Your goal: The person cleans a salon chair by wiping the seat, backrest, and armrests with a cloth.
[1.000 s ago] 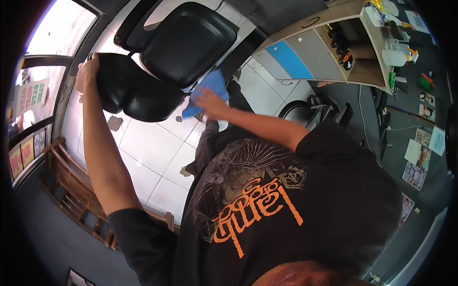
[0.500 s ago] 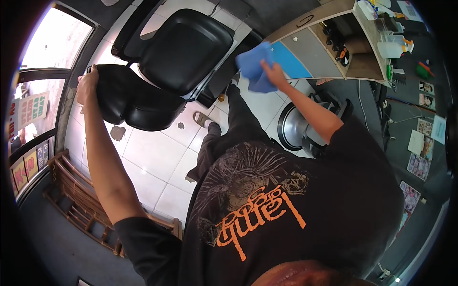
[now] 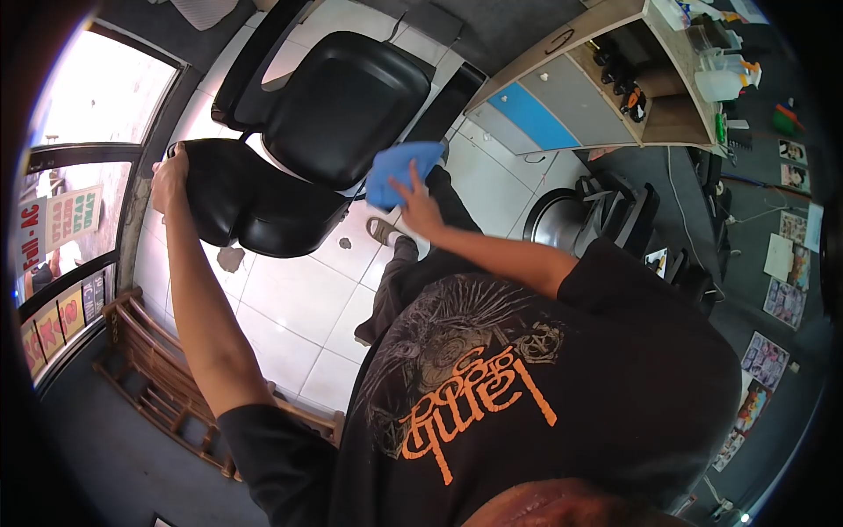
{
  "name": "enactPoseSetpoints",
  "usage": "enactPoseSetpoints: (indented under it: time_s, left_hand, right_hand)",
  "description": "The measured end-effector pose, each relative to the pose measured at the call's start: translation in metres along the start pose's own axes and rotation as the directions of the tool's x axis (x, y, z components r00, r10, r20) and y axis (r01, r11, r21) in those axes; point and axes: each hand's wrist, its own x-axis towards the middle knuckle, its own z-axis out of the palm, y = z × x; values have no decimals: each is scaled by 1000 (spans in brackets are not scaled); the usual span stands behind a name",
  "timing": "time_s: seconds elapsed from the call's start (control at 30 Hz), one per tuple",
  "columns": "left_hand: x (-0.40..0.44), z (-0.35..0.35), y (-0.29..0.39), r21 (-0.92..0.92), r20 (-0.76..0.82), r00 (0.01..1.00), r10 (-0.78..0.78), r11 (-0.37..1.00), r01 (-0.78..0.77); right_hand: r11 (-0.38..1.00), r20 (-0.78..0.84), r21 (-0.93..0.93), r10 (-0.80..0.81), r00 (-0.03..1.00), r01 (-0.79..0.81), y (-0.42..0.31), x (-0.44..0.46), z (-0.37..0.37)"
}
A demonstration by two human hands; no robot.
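Note:
At the left, my left hand [image 3: 169, 182] grips the top edge of the black padded backrest [image 3: 263, 204] of a chair. The black seat [image 3: 347, 110] lies beyond the backrest, with an armrest [image 3: 235, 88] at its left. My right hand [image 3: 417, 204] holds a blue cloth [image 3: 399, 173] in front of the seat's right edge, beside the backrest's right end. The cloth is bunched and hangs past my fingers. Whether it touches the chair I cannot tell.
A wooden bench [image 3: 167, 386] stands at the lower left beside the windows. A cabinet [image 3: 562, 101] with a blue door is at the upper right, bottles [image 3: 724, 83] beyond it. A round metal-based chair [image 3: 558, 220] stands right of my legs.
My right hand swung right with the blue cloth, then came back left towards the chair. My left hand stays on the backrest. The view has shifted slightly.

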Motion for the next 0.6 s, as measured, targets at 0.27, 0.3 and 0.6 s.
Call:
enactPoseSetpoints:
  time_s: [0.27,0.3,0.6]
  left_hand:
    - [7,4,-2,-19,11,1000,0,1000,0]
    - [9,7,-4,-16,5,1000,7,1000,-7]
    - [5,5,-3,-5,4,999,32,999,-32]
  right_hand:
    - [863,693,165,243,678,-478,16,-26,-51]
    - [805,664,213,296,687,-553,23,-26,-62]
    - [343,26,839,750,661,-422,74,33,-132]
